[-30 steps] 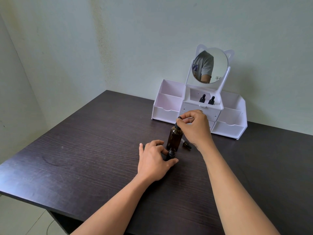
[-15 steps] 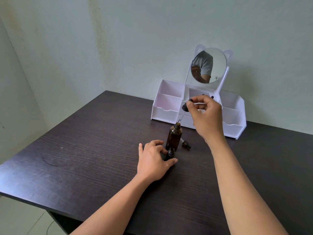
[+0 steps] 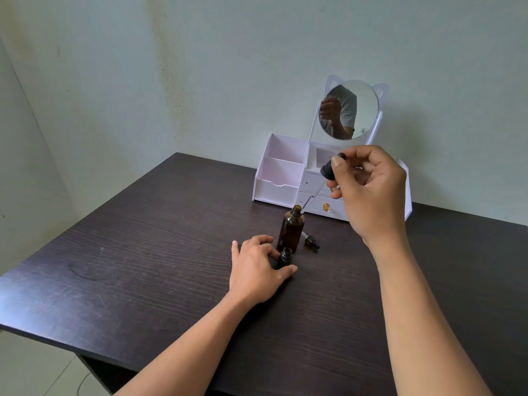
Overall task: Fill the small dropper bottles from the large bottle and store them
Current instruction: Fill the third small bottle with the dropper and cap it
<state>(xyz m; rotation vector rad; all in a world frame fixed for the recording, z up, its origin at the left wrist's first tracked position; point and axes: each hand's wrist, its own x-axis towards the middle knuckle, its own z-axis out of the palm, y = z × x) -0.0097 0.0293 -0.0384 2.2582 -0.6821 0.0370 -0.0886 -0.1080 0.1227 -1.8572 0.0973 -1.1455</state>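
Note:
A large amber bottle (image 3: 291, 230) stands uncapped on the dark table (image 3: 143, 252). My right hand (image 3: 368, 192) pinches its black dropper cap (image 3: 328, 170) in the air above and to the right, the glass pipette slanting down with its tip just beside the bottle's mouth. My left hand (image 3: 254, 270) holds a small open dropper bottle (image 3: 285, 257) upright on the table right in front of the large bottle. A small dropper cap (image 3: 311, 241) lies on the table to the right of the large bottle.
A white organiser (image 3: 281, 172) with open compartments, small drawers and a cat-eared round mirror (image 3: 348, 110) stands at the back against the wall. The table's front edge runs close to my forearms; its left corner is near the wall.
My right hand has lifted the dropper out of the large bottle, up and to the right, until the pipette tip cleared the mouth. My left hand stayed on the small bottle.

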